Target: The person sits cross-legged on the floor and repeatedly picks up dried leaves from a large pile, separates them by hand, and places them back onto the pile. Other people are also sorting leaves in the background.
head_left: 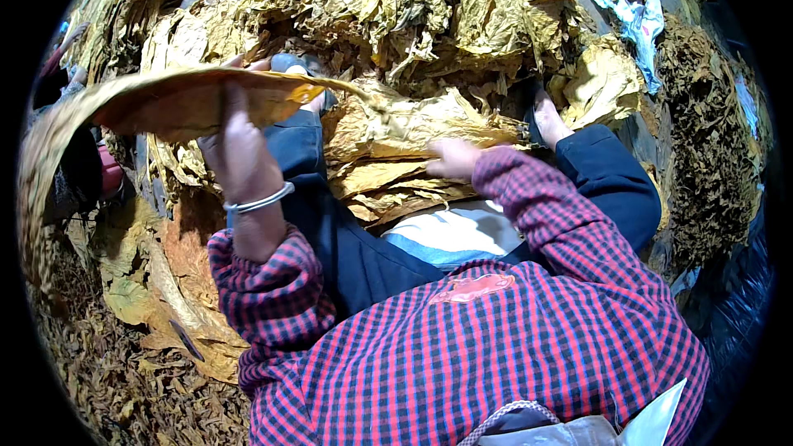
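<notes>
A large brown dried tobacco leaf (178, 103) is raised at the left, its far part bending down along the left rim. My left hand (241, 157), with a pale bangle on the wrist, grips it; the thumb lies on the leaf's near face and fingertips show above its edge. In front of my lap lies a stack of yellow-brown dried leaves (388, 177). Over the right part of this stack is my right hand (454, 157), its fingers pointing left and blurred. Whether those fingers pinch a leaf cannot be made out.
Heaped yellow dried leaves (396, 0) rise beyond my feet. Dark leaf scraps (706, 140) are piled at the right, more scraps (132, 380) at the lower left. A white cloth (454, 227) lies between my legs. Pale blue plastic strips (636, 21) hang at the far right. Another person's dark clothing (70, 169) shows at left.
</notes>
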### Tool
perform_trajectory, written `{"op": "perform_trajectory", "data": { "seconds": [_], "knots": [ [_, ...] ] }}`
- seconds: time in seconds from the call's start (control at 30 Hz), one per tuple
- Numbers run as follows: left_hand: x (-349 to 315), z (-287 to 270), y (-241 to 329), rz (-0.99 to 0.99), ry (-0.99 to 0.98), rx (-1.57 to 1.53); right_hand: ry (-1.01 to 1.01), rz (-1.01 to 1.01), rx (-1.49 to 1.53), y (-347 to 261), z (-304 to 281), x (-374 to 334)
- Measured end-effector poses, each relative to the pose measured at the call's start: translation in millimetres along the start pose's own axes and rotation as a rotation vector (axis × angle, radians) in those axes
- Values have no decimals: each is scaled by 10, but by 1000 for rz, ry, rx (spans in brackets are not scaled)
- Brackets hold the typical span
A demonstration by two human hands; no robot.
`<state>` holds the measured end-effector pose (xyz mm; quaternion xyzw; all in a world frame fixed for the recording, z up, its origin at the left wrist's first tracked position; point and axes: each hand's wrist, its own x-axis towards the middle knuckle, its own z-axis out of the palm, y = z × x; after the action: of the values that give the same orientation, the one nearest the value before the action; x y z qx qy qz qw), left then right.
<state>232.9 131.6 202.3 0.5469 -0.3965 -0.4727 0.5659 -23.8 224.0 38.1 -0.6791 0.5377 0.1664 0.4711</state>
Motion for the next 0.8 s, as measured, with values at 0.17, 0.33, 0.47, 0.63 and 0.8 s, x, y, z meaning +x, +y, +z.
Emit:
{"op": "perform_trajectory", "data": {
  "seconds": [0.17, 0.33, 0.47, 0.63, 0.8],
  "knots": [
    [190, -178, 114, -143, 354, -262, 316, -169, -245, 157, 969, -386],
    [195, -183, 146, -149, 183, -280, 238, 38, -145, 145, 766, -258],
    [203, -191, 162, -165, 196, -316, -20, -109, -23, 237, 349, -253],
    [215, -263, 135, -163, 244, -311, -232, -195, 524, 415, -356, -505],
    [218, -297, 127, -196, 277, -333, -272, -181, 875, 431, -725, -851]
  ]
}}
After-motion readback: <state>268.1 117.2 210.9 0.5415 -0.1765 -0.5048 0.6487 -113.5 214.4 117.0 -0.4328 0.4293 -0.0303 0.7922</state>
